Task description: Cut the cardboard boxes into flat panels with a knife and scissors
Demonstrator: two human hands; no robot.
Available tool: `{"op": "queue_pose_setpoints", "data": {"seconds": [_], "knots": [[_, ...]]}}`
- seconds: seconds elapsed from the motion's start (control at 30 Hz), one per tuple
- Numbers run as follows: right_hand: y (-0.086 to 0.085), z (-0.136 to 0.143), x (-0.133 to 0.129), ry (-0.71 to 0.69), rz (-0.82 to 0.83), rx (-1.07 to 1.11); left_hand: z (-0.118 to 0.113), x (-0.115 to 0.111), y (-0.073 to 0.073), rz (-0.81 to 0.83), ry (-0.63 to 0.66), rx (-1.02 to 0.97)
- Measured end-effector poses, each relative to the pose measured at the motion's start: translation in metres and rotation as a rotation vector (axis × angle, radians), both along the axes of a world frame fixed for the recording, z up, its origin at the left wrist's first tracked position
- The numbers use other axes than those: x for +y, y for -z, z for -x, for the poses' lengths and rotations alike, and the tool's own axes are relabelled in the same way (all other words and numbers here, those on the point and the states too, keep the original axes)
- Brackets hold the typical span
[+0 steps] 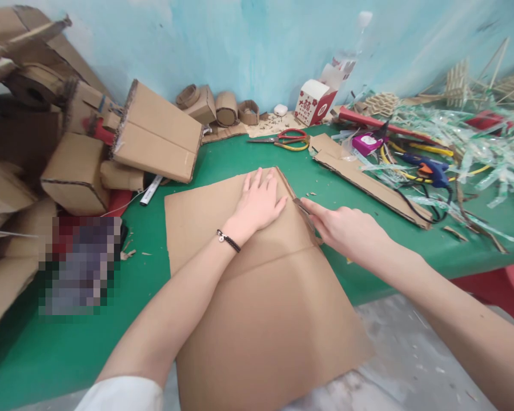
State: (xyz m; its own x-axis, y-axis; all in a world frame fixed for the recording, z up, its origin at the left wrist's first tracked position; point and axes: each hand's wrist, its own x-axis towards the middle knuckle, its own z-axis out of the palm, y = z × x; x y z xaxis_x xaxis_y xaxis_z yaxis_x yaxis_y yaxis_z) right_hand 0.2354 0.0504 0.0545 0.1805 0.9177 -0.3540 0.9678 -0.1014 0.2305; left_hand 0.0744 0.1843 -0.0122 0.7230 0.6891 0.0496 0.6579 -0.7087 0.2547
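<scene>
Cardboard sheet (257,285) lies flat on the green surface (145,274), long side running from 6 to 12 o'clock. Left hand (259,202) presses it, fingers spread. Right hand (345,228) pinches a small blade (303,206) at its 3 o'clock edge.

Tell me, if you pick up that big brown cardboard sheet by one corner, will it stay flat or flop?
The cardboard sheet would probably stay mostly stiff but bend along the crease across its middle. It looks thin, so likely light. It overhangs the green table, so a push may slide it off.
</scene>
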Motion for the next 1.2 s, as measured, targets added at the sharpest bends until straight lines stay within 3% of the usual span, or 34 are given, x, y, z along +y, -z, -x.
{"op": "queue_pose_setpoints", "data": {"seconds": [0.27, 0.57, 0.77, 1.2], "knots": [[-0.003, 0.001, -0.003, 0.036, -0.014, 0.049, 0.000, 0.001, 0.001, -0.010, 0.006, 0.002], [-0.007, -0.018, -0.004, 0.178, -0.052, 0.432, 0.002, 0.002, 0.003, -0.059, 0.004, 0.017], [-0.009, -0.021, 0.005, 0.203, -0.120, 0.412, 0.003, 0.002, 0.000, -0.097, 0.010, 0.041], [0.002, -0.016, 0.032, 0.085, -0.108, 0.302, 0.005, 0.007, -0.009, -0.098, 0.015, 0.059]]}}
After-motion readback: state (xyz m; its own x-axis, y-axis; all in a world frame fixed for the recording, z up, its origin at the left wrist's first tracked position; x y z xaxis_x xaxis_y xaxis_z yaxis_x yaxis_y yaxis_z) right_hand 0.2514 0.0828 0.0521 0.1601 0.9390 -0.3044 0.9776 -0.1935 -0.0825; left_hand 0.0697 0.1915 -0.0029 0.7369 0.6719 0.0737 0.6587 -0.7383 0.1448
